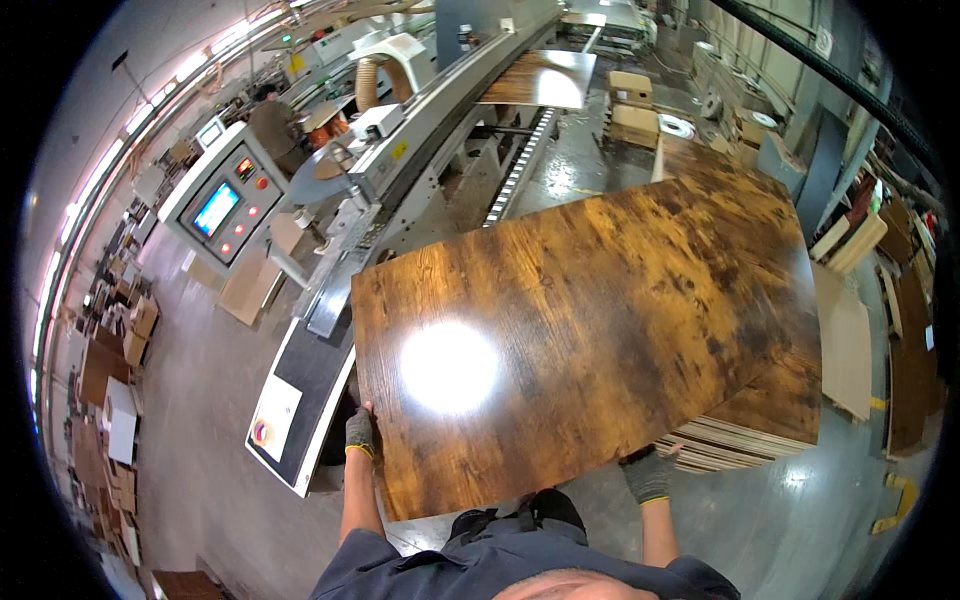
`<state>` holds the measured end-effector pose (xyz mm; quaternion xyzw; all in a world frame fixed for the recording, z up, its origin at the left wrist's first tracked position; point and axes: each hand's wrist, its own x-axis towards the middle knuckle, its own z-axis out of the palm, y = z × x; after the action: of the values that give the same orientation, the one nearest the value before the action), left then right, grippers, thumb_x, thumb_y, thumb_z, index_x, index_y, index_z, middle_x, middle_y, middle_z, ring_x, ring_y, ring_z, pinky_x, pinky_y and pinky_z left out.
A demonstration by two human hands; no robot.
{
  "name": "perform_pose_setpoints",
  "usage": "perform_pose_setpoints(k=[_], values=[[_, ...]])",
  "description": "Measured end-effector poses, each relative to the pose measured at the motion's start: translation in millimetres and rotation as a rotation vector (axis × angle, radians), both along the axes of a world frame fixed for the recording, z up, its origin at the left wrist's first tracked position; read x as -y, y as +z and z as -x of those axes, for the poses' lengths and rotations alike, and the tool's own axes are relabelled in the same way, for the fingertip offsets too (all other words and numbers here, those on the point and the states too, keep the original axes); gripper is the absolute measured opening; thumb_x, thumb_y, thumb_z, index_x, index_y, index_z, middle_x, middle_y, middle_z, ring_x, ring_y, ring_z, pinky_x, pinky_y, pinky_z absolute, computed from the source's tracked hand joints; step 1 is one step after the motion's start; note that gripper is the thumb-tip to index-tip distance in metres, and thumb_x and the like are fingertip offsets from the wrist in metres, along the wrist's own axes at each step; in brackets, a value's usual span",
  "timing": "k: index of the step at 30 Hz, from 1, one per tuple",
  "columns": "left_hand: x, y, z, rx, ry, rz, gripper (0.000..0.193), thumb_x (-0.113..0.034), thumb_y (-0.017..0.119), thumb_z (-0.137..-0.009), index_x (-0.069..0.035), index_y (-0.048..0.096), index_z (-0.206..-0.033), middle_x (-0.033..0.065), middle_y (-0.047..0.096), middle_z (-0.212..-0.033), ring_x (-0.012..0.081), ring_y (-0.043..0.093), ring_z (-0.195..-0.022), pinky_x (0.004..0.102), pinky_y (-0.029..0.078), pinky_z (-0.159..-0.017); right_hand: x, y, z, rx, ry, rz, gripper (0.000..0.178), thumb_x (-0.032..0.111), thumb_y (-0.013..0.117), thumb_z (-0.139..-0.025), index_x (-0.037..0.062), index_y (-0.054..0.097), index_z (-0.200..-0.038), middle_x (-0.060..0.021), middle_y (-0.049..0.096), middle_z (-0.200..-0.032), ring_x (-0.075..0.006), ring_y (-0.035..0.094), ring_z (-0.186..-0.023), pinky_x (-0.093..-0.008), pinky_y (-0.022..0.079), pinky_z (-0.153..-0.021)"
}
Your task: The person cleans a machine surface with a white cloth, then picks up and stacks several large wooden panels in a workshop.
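A large brown wood-grain board (570, 310) lies tilted across the middle, with a bright glare on its left part. My left hand (360, 432), in a grey glove with bare fingertips, grips the board's left edge near the front corner. At the near edge, my right hand (648, 474), gloved the same way, holds the board from below, its fingers partly hidden. Under the board's right part stands a stack of similar boards (745, 450), with pale layered edges showing.
To the left runs a long machine (410, 150) with a black-topped front end (285, 400) bearing a tape roll (262, 432). Its control panel (222, 205) stands farther left. Another wood-grain board (520, 80) lies on the machine's far side. Cardboard boxes (632, 122) sit behind the stack. A person (275, 130) stands beyond the panel.
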<state>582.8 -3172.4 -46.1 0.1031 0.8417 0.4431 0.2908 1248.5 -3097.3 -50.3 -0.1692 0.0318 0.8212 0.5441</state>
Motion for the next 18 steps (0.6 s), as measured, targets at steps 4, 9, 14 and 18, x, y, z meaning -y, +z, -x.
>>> perform_pose_setpoints(k=[4, 9, 14, 18], values=[[83, 13, 40, -0.378, -0.026, 0.23, 0.064, -0.056, 0.05, -0.093, 0.005, 0.069, -0.087, 0.0211, 0.069, -0.081, 0.0344, 0.064, -0.077, 0.045, 0.046, -0.072, -2, 13, 24, 0.2, -0.091, -0.035, 0.095, 0.08, 0.038, -0.084, 0.0098, 0.034, -0.148, -0.0132, 0.032, -0.153, -0.0348, 0.034, -0.135, -0.0528, 0.03, -0.112], [163, 23, 49, -0.563, -0.035, 0.16, 0.059, -0.048, 0.045, -0.098, 0.002, 0.066, -0.075, 0.0239, 0.062, -0.071, 0.0416, 0.059, -0.073, 0.0485, 0.043, -0.073, 37, 38, 85, 0.531, -0.101, 0.094, 0.084, 0.069, 0.051, -0.086, 0.01, 0.039, -0.145, -0.0125, 0.041, -0.147, -0.0343, 0.041, -0.13, -0.0532, 0.034, -0.109], [251, 47, 74, -0.379, 0.073, 0.083, 0.058, -0.051, 0.053, -0.093, 0.004, 0.067, -0.081, 0.0199, 0.066, -0.072, 0.0336, 0.06, -0.07, 0.0458, 0.046, -0.068, 81, 75, 139, 0.502, 0.026, -0.149, 0.076, 0.059, 0.057, -0.088, 0.0094, 0.041, -0.143, -0.0132, 0.044, -0.144, -0.0351, 0.043, -0.128, -0.0533, 0.036, -0.108], [359, 0, 128, -0.099, 0.326, -0.161, 0.053, -0.05, 0.058, -0.091, 0.002, 0.067, -0.084, 0.0129, 0.063, -0.073, 0.0249, 0.055, -0.064, 0.0416, 0.044, -0.063, 110, 91, 206, 0.536, 0.105, -0.064, 0.073, 0.055, 0.057, -0.089, 0.0088, 0.04, -0.144, -0.0137, 0.043, -0.145, -0.0357, 0.042, -0.13, -0.0521, 0.037, -0.108]])
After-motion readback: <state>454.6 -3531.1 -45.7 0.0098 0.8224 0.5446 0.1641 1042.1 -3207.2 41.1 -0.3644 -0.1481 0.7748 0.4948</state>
